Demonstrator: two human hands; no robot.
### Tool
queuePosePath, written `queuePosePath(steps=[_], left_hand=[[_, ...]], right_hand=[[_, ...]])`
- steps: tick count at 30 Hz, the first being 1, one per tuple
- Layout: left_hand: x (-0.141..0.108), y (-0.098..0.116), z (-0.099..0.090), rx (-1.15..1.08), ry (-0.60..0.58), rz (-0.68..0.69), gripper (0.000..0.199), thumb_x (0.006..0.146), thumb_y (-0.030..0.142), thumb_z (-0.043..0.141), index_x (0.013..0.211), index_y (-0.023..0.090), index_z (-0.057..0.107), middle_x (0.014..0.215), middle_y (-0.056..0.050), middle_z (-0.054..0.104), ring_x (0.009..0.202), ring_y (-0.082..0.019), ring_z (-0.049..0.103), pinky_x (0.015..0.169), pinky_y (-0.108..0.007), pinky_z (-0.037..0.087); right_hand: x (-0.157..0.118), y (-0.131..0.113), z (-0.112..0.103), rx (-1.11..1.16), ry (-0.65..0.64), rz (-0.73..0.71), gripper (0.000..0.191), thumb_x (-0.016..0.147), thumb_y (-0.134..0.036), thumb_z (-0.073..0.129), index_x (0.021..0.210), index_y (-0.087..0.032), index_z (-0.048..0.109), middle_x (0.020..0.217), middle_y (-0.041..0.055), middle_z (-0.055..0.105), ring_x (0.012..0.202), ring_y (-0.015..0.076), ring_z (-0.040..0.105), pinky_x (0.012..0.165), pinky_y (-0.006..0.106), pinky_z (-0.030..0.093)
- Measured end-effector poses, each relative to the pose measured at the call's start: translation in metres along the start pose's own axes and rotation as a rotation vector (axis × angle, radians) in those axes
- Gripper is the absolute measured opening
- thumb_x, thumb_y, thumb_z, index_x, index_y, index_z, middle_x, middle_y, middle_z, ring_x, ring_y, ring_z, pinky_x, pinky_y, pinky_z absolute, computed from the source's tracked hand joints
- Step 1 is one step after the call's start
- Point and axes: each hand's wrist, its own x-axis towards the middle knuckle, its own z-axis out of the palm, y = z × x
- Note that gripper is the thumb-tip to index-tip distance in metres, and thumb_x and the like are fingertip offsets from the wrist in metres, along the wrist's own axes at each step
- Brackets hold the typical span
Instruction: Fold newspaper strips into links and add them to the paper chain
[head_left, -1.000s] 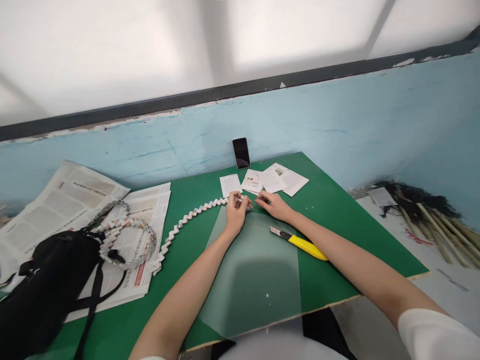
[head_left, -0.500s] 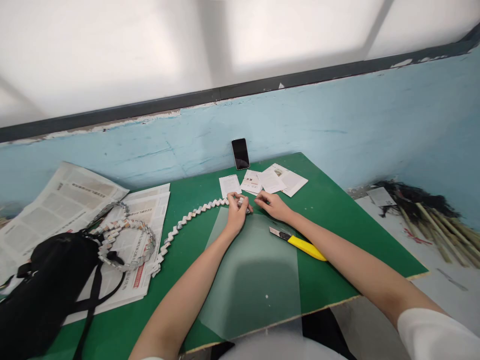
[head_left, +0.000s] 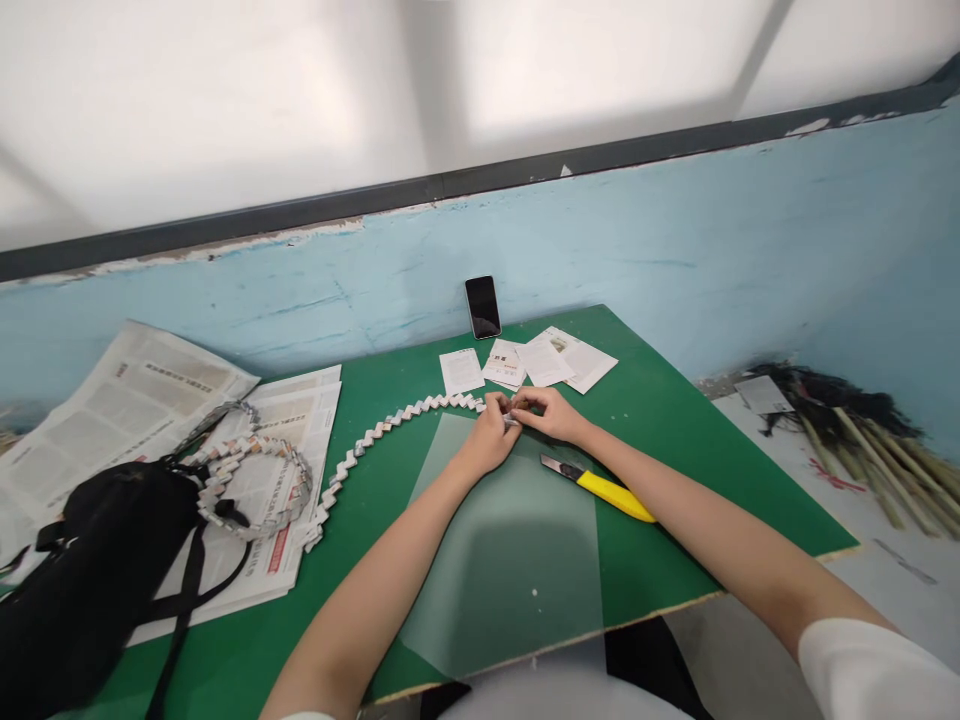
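A zigzag chain of folded paper (head_left: pixel 397 415) curves across the green table, its far end running into my left hand (head_left: pixel 491 437). The fingers of that hand are closed on the end of the chain. My right hand (head_left: pixel 553 412) pinches right beside it, fingertips against a small whitish piece of folded paper (head_left: pixel 510 421) between the two hands. Fingers partly hide this piece. Below the hands lies a clear plastic sheet (head_left: pixel 510 560). A yellow utility knife (head_left: pixel 611 494) with its blade out rests near my right forearm.
Behind the hands are several printed paper slips (head_left: pixel 541 360), and a phone (head_left: pixel 483 306) leans on the blue wall. Newspapers (head_left: pixel 307 410), a coiled paper chain (head_left: pixel 259 490) and a black bag (head_left: pixel 112 570) occupy the left. Sticks (head_left: pixel 892 455) lie on the floor at right.
My left hand has moved slightly right and turned, showing more of the chain's end. The hands, apart before, now meet at the small paper piece.
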Motion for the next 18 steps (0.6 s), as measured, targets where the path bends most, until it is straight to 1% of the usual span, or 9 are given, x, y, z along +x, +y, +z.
queuePosePath(steps=[2, 4, 7, 8, 10, 12, 15, 18], left_hand=[[0.0, 0.002, -0.001, 0.021, 0.001, 0.039, 0.024, 0.092, 0.022, 0.058, 0.108, 0.021, 0.04, 0.101, -0.007, 0.054, 0.085, -0.021, 0.058, 0.079, -0.035, 0.047], [-0.001, 0.005, -0.001, 0.117, 0.039, 0.119, 0.027, 0.089, 0.023, 0.062, 0.108, 0.02, 0.043, 0.104, -0.01, 0.054, 0.09, -0.024, 0.057, 0.083, -0.039, 0.047], [-0.001, 0.012, 0.0, 0.334, 0.192, 0.222, 0.029, 0.087, 0.02, 0.064, 0.112, 0.018, 0.051, 0.111, -0.015, 0.056, 0.105, -0.031, 0.055, 0.093, -0.048, 0.045], [-0.001, 0.014, 0.001, 0.391, 0.239, 0.24, 0.027, 0.088, 0.018, 0.062, 0.113, 0.018, 0.053, 0.111, -0.016, 0.056, 0.107, -0.032, 0.055, 0.095, -0.049, 0.044], [-0.001, 0.016, 0.002, 0.451, 0.286, 0.262, 0.024, 0.091, 0.017, 0.058, 0.115, 0.019, 0.056, 0.111, -0.016, 0.057, 0.108, -0.032, 0.056, 0.095, -0.048, 0.046], [-0.001, 0.015, 0.004, 0.444, 0.288, 0.268, 0.024, 0.093, 0.019, 0.056, 0.117, 0.019, 0.057, 0.113, -0.017, 0.058, 0.109, -0.031, 0.058, 0.094, -0.046, 0.048], [-0.002, 0.014, 0.007, 0.364, 0.308, 0.235, 0.027, 0.096, 0.02, 0.053, 0.123, 0.02, 0.055, 0.12, -0.017, 0.057, 0.115, -0.03, 0.058, 0.096, -0.044, 0.05], [-0.003, 0.014, 0.008, 0.292, 0.349, 0.203, 0.024, 0.096, 0.019, 0.053, 0.12, 0.02, 0.055, 0.119, -0.016, 0.057, 0.119, -0.03, 0.057, 0.1, -0.046, 0.049]], right_hand=[[0.0, 0.002, 0.0, -0.013, 0.005, -0.014, 0.02, 0.093, -0.039, 0.063, 0.09, -0.02, 0.068, 0.084, 0.0047, 0.068, 0.076, 0.0195, 0.062, 0.07, 0.031, 0.049], [0.0, 0.004, 0.001, -0.051, 0.064, -0.01, 0.021, 0.094, -0.04, 0.063, 0.088, -0.02, 0.067, 0.082, 0.0047, 0.068, 0.075, 0.0197, 0.062, 0.07, 0.031, 0.049], [0.001, 0.008, 0.001, -0.121, 0.194, 0.003, 0.024, 0.094, -0.042, 0.061, 0.089, -0.02, 0.067, 0.08, 0.0049, 0.068, 0.075, 0.0201, 0.063, 0.07, 0.033, 0.05], [0.001, 0.009, 0.001, -0.131, 0.227, 0.003, 0.024, 0.095, -0.043, 0.061, 0.09, -0.02, 0.068, 0.08, 0.0048, 0.068, 0.074, 0.0202, 0.063, 0.07, 0.033, 0.05], [0.001, 0.008, 0.001, -0.133, 0.267, 0.0, 0.025, 0.094, -0.044, 0.062, 0.089, -0.02, 0.068, 0.079, 0.0046, 0.069, 0.073, 0.0204, 0.063, 0.069, 0.033, 0.05], [0.001, 0.007, 0.002, -0.123, 0.284, 0.002, 0.027, 0.094, -0.046, 0.062, 0.087, -0.02, 0.068, 0.077, 0.0047, 0.069, 0.072, 0.0207, 0.063, 0.068, 0.033, 0.05], [0.0, 0.003, 0.004, -0.096, 0.271, 0.015, 0.029, 0.094, -0.048, 0.062, 0.088, -0.02, 0.069, 0.078, 0.0054, 0.07, 0.073, 0.0216, 0.064, 0.068, 0.034, 0.051], [-0.001, -0.001, 0.005, -0.09, 0.233, 0.001, 0.029, 0.096, -0.048, 0.06, 0.089, -0.021, 0.07, 0.081, 0.0056, 0.071, 0.075, 0.0215, 0.064, 0.07, 0.034, 0.052]])
